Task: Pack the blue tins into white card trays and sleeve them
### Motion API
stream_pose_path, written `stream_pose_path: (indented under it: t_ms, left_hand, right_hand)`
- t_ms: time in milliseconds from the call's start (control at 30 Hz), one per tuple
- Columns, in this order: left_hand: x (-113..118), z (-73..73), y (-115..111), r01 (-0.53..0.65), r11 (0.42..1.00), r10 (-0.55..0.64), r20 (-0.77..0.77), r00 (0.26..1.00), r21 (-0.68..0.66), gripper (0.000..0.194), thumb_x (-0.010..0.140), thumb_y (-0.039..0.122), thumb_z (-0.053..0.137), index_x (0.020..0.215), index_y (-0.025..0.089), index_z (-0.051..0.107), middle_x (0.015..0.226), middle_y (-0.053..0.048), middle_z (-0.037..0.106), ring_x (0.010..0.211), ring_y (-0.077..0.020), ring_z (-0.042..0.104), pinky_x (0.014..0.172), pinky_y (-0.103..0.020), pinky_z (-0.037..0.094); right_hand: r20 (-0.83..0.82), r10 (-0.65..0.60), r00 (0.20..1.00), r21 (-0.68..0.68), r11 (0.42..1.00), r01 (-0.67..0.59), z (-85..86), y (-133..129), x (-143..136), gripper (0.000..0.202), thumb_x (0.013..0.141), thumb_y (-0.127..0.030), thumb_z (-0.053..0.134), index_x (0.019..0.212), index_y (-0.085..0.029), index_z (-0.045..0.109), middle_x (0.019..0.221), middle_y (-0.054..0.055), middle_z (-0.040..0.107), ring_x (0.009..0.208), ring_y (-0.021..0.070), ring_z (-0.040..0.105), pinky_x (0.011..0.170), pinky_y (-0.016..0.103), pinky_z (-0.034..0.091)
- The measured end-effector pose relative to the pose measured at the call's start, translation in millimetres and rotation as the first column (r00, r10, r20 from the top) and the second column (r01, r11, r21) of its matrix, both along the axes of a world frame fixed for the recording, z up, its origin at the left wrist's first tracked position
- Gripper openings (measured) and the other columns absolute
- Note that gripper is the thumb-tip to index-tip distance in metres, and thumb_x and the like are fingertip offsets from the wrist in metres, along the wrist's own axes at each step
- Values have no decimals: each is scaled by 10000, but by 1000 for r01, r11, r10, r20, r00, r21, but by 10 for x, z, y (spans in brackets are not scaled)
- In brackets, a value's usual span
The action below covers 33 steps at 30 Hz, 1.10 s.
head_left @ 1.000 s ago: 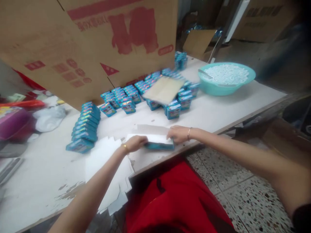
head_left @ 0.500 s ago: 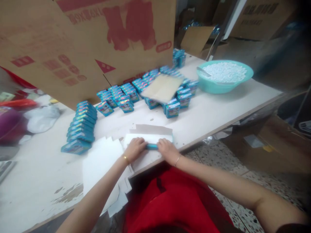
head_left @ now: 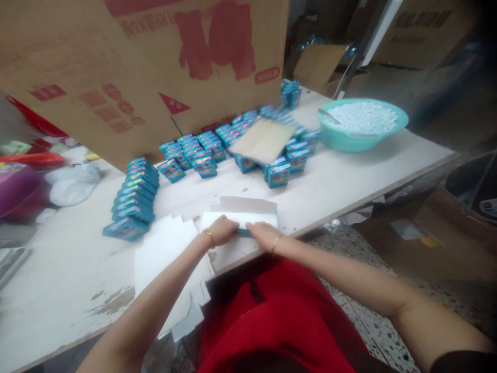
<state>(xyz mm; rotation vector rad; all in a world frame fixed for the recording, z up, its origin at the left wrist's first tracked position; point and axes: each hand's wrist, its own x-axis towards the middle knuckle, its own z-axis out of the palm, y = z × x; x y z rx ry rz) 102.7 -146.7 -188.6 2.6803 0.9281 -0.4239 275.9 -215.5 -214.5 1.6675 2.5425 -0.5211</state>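
Near the middle of the frame, the open carton is lying on the white table, between and just beyond the fingers. The left hand is curling its fingers over the carton's near edge; the right hand is pressing its bunched fingers on the same edge, its thumb toward the left hand.

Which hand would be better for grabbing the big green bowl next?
Probably the right hand. The bowl stands off to the right, nearer that hand. The left hand is farther away and would likely have to cross over the right. Both hands are at the flat carton now.
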Motion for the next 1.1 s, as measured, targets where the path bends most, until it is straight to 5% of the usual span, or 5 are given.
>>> stream_pose_path:
  t_ms: [133,300,500,733,1100]
  left_hand:
    - [60,115,-66,-32,998,32,6,999,-51,94,775,207,548,687,199,582,688,-28,658,668,-187,611,781,-330,426]
    - [384,116,-419,-248,969,248,36,968,-15,142,826,229,486,854,166,610,820,-111,674,764,-253,640,685,-342,456]
    - [559,46,-571,-432,890,455,296,840,-143,352,890,321,455,1160,105,518,1039,-141,632,827,-184,636,750,-295,499]
    - [36,-16,-857,159,986,-165,263,951,45,280,886,200,436,1118,171,590,1228,-134,575,1163,-262,523,979,-429,435]
    - [-138,-276,-921,226,971,-240,262,935,85,536,841,492,524,1289,199,492,1409,-154,426,1332,-331,346,1057,-498,352]
  right_hand:
    - [-43,123,991,-7,992,-123,36,174,177,212,845,-132,516,1043,-196,555,966,84,639,825,192,627,688,279,452]
    - [-30,340,940,322,893,-313,136,401,502,140,823,-111,535,866,-184,646,1361,90,456,1298,260,350,1034,484,288]
    - [-156,161,975,496,866,-63,37,114,681,471,822,-78,479,1284,-166,487,1430,145,366,1326,276,273,1033,485,291]
    - [-154,285,946,442,876,-192,-168,-667,639,549,845,-91,451,1369,-242,396,1318,118,474,992,229,481,809,366,400]
    - [-238,516,823,576,757,-308,-476,-383,508,263,936,-334,440,792,-184,602,883,68,563,757,173,397,683,288,349]
